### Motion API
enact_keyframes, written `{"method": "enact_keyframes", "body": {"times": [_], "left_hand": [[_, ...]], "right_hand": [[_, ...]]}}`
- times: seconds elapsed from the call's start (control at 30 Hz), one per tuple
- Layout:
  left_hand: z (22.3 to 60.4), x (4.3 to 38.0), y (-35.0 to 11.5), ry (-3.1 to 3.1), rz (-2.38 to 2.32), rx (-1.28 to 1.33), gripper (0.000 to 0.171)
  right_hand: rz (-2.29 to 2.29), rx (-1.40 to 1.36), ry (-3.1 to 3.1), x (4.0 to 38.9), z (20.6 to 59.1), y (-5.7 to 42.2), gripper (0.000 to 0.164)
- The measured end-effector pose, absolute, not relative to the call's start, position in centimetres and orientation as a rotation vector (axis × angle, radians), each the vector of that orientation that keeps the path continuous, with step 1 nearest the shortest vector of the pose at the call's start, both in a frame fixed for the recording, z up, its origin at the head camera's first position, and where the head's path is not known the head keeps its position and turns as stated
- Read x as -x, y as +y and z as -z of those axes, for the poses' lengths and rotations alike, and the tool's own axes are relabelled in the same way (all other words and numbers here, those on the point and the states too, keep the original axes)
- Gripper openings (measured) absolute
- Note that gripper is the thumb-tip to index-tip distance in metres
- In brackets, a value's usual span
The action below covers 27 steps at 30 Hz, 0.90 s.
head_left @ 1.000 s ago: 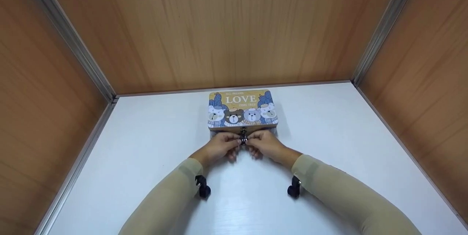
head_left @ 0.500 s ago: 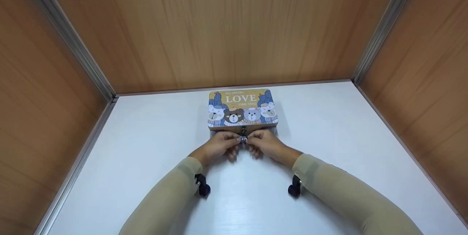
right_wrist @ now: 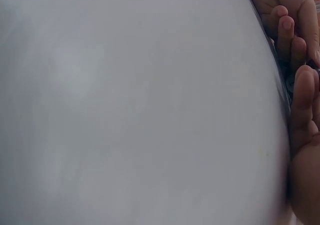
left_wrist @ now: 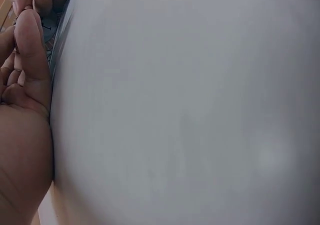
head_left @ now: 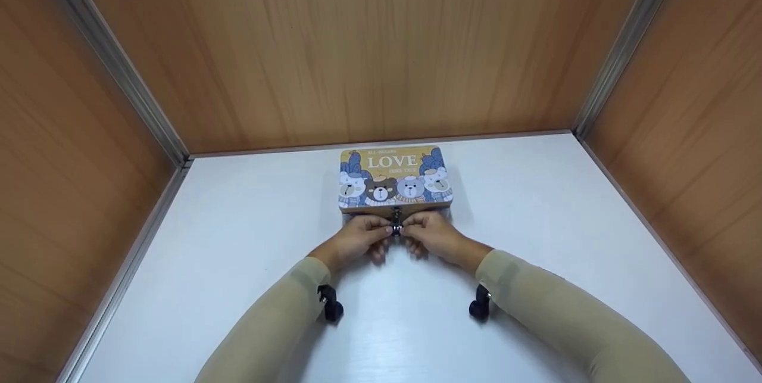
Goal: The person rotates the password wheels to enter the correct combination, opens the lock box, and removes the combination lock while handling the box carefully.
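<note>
A closed tin box (head_left: 396,177) with bears and the word LOVE on its lid stands in the head view. From the clasp (head_left: 397,213) on its front hangs what looks like a small metal padlock (head_left: 396,230). My left hand (head_left: 355,237) pinches the padlock's left side between thumb and bent forefinger. On the other side my right hand (head_left: 436,236) pinches it the same way. The left wrist view shows the left thumb (left_wrist: 30,45) at its edge; the right wrist view shows both hands' fingers close together. Fingers hide much of the padlock and the box front.
The box rests on a white table (head_left: 250,216), near the back edge. Wood-grain panels (head_left: 381,49) stand behind and on both sides, with grey metal strips (head_left: 113,61) at the corners. Small black wrist cameras (head_left: 332,310) hang at both sleeves.
Both hands stay at the padlock, with only tiny finger shifts. Its face looked brighter half a second ago and looks darker now. The box has not moved.
</note>
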<state>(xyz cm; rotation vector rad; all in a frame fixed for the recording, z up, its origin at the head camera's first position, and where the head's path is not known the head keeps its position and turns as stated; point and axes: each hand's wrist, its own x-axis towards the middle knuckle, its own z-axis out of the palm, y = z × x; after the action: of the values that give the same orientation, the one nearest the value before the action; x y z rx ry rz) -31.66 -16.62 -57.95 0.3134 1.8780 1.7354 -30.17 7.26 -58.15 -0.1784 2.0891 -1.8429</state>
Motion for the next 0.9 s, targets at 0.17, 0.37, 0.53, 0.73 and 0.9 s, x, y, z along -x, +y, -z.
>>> {"method": "enact_keyframes", "body": {"times": [0.17,0.37,0.53,0.73,0.9], "left_hand": [[58.04,31.64,-16.75,1.88,-1.728,-0.33,0.019],[58.04,31.84,-16.69,1.88,-1.718,-0.329,0.019],[58.1,31.86,-16.75,1.868,-1.728,-0.329,0.02],[58.06,31.79,-16.8,1.879,-1.722,-0.334,0.021],[57.92,31.74,-16.91,1.885,-1.713,-0.344,0.021]], "right_hand": [[1.831,0.17,2.093,30.28,58.36,7.05,0.01],[1.811,0.17,2.11,30.02,57.96,6.92,0.015],[1.789,0.184,2.131,30.15,57.87,6.91,0.021],[1.845,0.122,2.068,30.44,57.99,7.26,0.026],[1.887,0.116,2.041,30.21,57.96,7.33,0.023]]}}
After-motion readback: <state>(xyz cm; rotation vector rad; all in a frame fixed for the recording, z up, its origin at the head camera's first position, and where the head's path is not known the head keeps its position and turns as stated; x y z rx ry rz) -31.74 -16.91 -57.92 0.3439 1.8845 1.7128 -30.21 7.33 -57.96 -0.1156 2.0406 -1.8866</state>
